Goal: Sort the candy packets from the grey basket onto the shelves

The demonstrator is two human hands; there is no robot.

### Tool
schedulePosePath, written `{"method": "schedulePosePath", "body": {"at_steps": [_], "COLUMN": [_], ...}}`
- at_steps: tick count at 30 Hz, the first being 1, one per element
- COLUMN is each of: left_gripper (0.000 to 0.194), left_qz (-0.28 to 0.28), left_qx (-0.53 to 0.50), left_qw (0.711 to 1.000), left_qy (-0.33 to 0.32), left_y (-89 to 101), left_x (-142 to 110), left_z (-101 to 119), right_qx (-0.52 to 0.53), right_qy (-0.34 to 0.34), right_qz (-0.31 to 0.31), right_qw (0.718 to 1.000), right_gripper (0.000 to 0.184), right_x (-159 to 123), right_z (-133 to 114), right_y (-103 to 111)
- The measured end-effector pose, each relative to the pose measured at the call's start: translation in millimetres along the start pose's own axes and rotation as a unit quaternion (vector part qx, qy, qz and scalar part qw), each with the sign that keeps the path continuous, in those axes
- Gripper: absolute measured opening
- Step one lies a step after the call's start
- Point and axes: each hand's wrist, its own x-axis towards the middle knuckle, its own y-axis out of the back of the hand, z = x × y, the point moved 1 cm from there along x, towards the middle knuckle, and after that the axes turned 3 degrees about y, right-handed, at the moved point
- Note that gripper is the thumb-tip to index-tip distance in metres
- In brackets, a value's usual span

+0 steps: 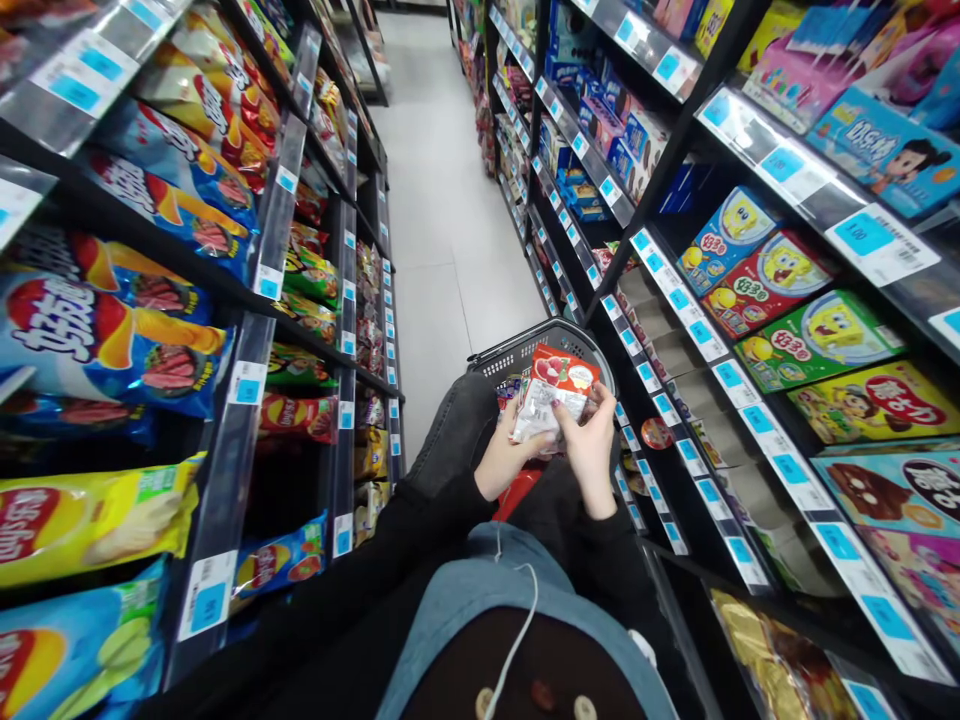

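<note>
Both my hands hold a small red-and-white snack packet (pixel 541 408) in front of my knees. My left hand (pixel 517 448) grips its lower left side, fingers behind it. On the right side, my right hand (pixel 589 435) pinches the packet, the thumb lying across its pale printed panel. The red upper part shows a round fruit-like picture. Just beyond and below the packet stands a dark grey shopping basket (pixel 600 358) with perforated walls. Some colourful packages lie inside it, partly hidden by my hands and the packet.
Shelves with bagged chips (pixel 112 345) line the left side. On the right, shelves hold boxed snacks (pixel 821 335) behind price-tag strips (pixel 757 415). A pale tiled aisle floor (pixel 431 180) runs ahead between them. My bent knee (pixel 450 430) is beside the basket.
</note>
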Motion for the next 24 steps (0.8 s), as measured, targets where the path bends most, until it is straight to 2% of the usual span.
{"method": "schedulePosePath", "body": {"at_steps": [2, 4, 10, 13, 15, 18, 20, 21, 22, 24], "left_gripper": [0.093, 0.096, 0.076, 0.076, 0.076, 0.078, 0.075, 0.070, 0.064, 0.051], "left_qz": [0.002, 0.006, -0.018, -0.054, -0.067, -0.078, -0.075, -0.073, -0.070, -0.050], "left_qx": [0.006, 0.007, 0.070, 0.085, 0.097, 0.102, 0.093, 0.084, 0.069, 0.018], "left_qw": [1.000, 0.999, 0.997, 0.995, 0.993, 0.992, 0.993, 0.994, 0.995, 0.999], "left_qy": [0.023, 0.040, 0.006, 0.015, 0.013, 0.007, 0.008, 0.007, 0.004, -0.005], "left_y": [2.0, 4.4, 19.2, 31.5, 39.9, 51.4, 60.8, 67.3, 75.5, 98.8], "left_x": [-1, -1, -9, -12, -12, -8, -3, -1, 1, 3], "left_z": [0, 0, 7, 7, 5, 4, 5, 6, 8, 13], "right_qx": [0.044, 0.068, 0.056, 0.016, -0.025, -0.087, -0.100, -0.101, -0.101, -0.098], "right_qy": [-0.024, -0.030, 0.005, 0.011, 0.029, 0.096, 0.152, 0.178, 0.204, 0.236], "right_qz": [-0.023, -0.041, -0.047, -0.161, -0.239, -0.374, -0.426, -0.413, -0.372, -0.246], "right_qw": [0.998, 0.996, 0.997, 0.987, 0.970, 0.918, 0.886, 0.887, 0.900, 0.935], "right_gripper": [0.071, 0.068, 0.048, 0.027, 0.023, 0.025, 0.025, 0.025, 0.024, 0.020], "right_x": [6, 11, 28, 37, 44, 52, 58, 62, 67, 77], "right_z": [0, 0, -9, -18, -26, -42, -54, -59, -64, -68], "right_y": [1, 2, 11, 18, 19, 9, 2, 1, 2, 11]}}
